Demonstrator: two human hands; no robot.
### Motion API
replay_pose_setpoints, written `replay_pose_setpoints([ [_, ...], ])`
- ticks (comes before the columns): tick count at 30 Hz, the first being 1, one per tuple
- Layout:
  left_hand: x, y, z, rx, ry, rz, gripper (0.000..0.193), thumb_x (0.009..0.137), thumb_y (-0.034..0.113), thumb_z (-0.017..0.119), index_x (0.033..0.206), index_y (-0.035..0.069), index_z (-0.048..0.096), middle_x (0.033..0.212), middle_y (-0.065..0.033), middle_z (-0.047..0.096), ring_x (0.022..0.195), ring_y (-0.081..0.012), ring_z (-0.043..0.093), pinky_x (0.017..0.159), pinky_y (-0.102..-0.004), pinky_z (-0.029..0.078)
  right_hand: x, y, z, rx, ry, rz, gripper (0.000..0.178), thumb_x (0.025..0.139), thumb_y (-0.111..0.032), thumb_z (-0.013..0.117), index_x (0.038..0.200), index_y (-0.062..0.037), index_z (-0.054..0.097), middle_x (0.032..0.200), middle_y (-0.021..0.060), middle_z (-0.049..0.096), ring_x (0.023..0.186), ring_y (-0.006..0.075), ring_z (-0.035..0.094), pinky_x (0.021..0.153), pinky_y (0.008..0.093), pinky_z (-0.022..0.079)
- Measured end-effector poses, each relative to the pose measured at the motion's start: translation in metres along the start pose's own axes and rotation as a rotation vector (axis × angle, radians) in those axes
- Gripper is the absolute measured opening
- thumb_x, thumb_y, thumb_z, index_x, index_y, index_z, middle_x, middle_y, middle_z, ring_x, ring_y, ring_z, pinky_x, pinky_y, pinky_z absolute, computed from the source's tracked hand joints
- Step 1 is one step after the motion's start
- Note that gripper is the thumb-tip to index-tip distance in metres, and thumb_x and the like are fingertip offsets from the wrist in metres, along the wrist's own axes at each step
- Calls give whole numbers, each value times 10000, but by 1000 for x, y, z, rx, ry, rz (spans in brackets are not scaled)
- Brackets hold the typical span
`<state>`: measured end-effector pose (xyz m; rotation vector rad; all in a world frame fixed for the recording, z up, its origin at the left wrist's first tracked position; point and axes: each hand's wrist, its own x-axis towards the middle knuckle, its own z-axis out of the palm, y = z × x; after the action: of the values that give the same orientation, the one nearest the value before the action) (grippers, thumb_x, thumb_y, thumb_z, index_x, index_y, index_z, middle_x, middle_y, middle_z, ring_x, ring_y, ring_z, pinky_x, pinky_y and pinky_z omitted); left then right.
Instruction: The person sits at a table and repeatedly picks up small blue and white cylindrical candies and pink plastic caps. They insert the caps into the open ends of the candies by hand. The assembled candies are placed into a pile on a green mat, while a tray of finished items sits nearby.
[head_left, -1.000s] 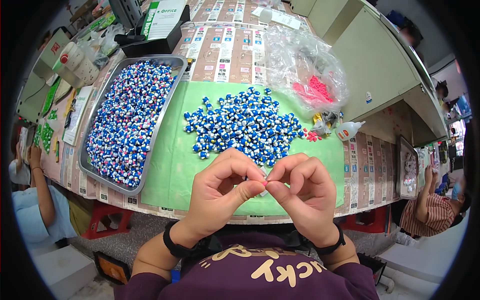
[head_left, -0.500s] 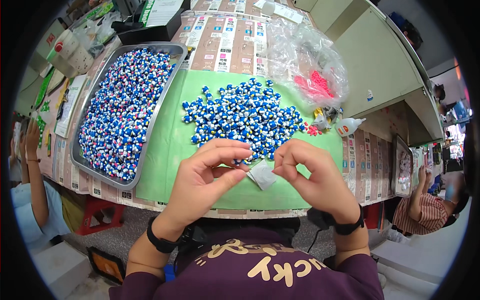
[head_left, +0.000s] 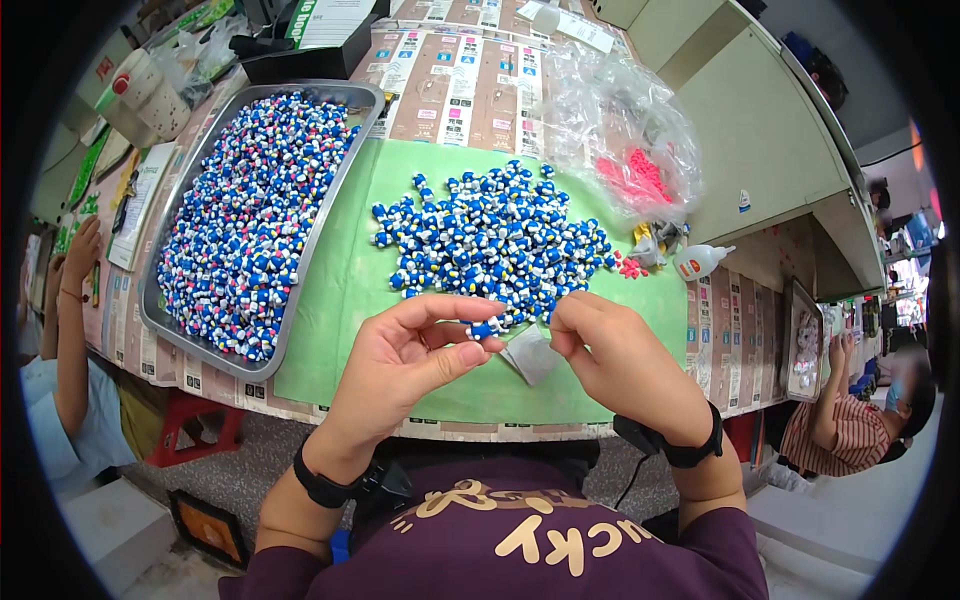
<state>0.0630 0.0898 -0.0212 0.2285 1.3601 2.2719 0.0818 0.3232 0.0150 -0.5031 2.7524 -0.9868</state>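
My left hand [head_left: 412,358] pinches a small blue-and-white figurine [head_left: 483,329] between thumb and forefinger, just above the front of the green mat [head_left: 340,290]. My right hand [head_left: 612,357] holds a small clear plastic bag [head_left: 530,354] by its edge, right beside the figurine. A loose pile of blue-and-white figurines [head_left: 495,240] lies on the mat just beyond both hands. Both wrists wear black bands.
A metal tray [head_left: 160,318] full of the same figurines sits at the left. A clear bag with pink pieces [head_left: 630,150], a few loose pink pieces [head_left: 630,268] and a small white bottle [head_left: 700,262] lie at the right. Other people sit at the far left [head_left: 60,330] and right [head_left: 850,420].
My hands have drawn slightly apart and lowered toward the mat's front. The small clear bag now hangs from my right hand and the figurine shows at my left fingertips.
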Motion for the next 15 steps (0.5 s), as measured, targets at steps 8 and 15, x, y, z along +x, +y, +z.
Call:
replay_pose_setpoints([
  [8,2,-3,5,-64,-36,-55,256,938,65,637,1167,-25,568,1087,-162,663,911,-248,708,761,-297,582,-14,-20,-10,575,272,-58,215,839,95,636,779,-40,480,852,86,599,777,168,572,703,283,466],
  [15,7,-3,19,-180,-134,-111,238,999,144,573,1182,-6,559,1034,-156,686,936,-248,713,734,-298,587,-12,-34,17,502,511,-227,234,827,75,677,770,-53,490,899,93,630,799,197,588,721,305,458],
])
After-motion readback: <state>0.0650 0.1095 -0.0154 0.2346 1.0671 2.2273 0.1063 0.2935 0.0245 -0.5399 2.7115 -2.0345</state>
